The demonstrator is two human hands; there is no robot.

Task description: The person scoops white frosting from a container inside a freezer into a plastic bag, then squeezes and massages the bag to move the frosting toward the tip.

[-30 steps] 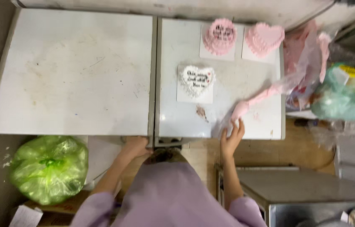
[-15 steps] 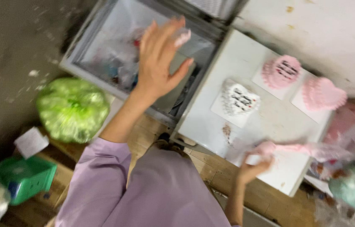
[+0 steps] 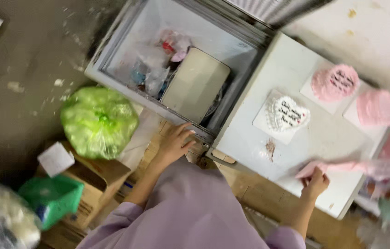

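The left hand [image 3: 175, 142] rests with loose, spread fingers on the front rim of the open chest freezer [image 3: 112, 74], grasping nothing, while the right hand [image 3: 316, 180] is clenched around the end of a pink piping bag [image 3: 342, 167] that lies on the closed white lid [image 3: 250, 133], just beside the white heart-shaped cake [image 3: 288, 115]. To work well here, the person should probably keep the bag low and away from this cake, so the icing is not smeared.
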